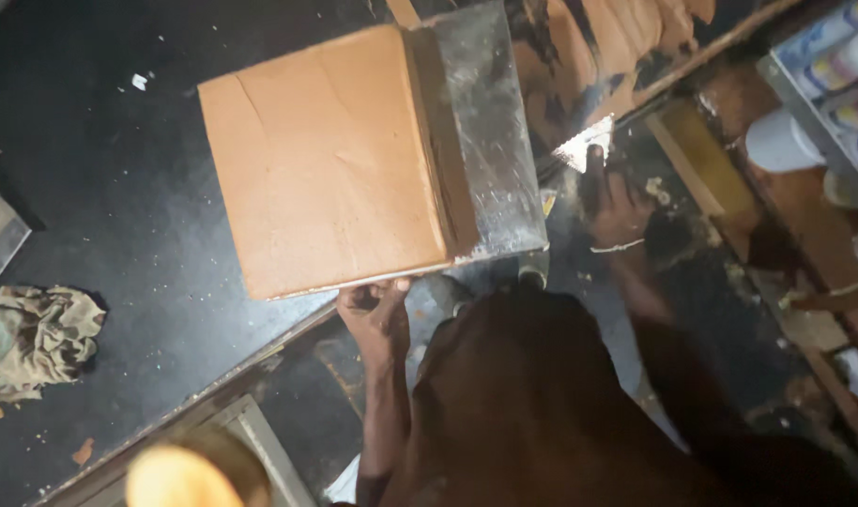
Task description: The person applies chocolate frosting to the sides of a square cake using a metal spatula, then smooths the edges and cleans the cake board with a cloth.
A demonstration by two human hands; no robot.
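Observation:
A large flat square orange-brown slab [326, 160], like a sheet cake, lies on a metal tray [490, 131] that overhangs the front edge of a dark worktop [119, 188]. My left hand [377, 314] grips the tray's near edge from below, thumb at the slab's rim. My right hand [612, 202], a thin band on its wrist, is just right of the tray. It holds a metal scraper [584, 145] with its triangular blade pointing up next to the tray's right side.
A crumpled camouflage rag [35, 338] lies at the left on the worktop. Shelves with containers [837, 84] and a white cup [781, 141] stand at the right. A blurred yellow round object [180, 474] sits at the bottom. Crumbs dot the floor.

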